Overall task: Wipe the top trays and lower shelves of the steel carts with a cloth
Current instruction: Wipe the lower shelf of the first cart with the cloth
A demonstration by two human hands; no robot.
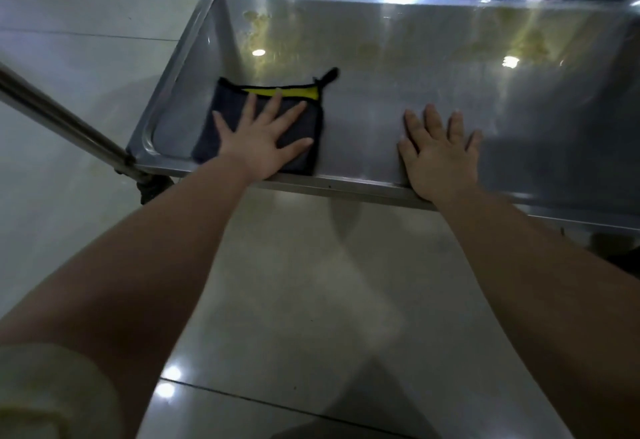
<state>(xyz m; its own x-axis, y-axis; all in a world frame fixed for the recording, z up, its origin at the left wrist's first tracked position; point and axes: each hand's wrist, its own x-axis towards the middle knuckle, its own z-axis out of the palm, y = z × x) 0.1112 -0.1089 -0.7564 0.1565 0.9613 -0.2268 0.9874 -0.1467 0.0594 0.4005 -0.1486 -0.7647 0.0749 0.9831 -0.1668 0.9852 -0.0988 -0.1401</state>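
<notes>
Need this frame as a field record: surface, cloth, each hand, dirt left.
surface: steel cart shelf, raised rim
cloth: dark grey cloth with a yellow strip, flat in the shelf's near-left corner
left hand: pressed flat on the cloth, fingers spread
right hand: flat on bare steel at the near rim, holds nothing
dirt: yellowish stains along the far side, not yet wiped

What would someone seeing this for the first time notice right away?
A dark grey cloth with a yellow strip and black edging lies at the near left of the shiny steel cart shelf, pressed flat under the left hand. The right hand rests flat on bare steel by the near rim. Yellowish smears streak the shelf's far side.
</notes>
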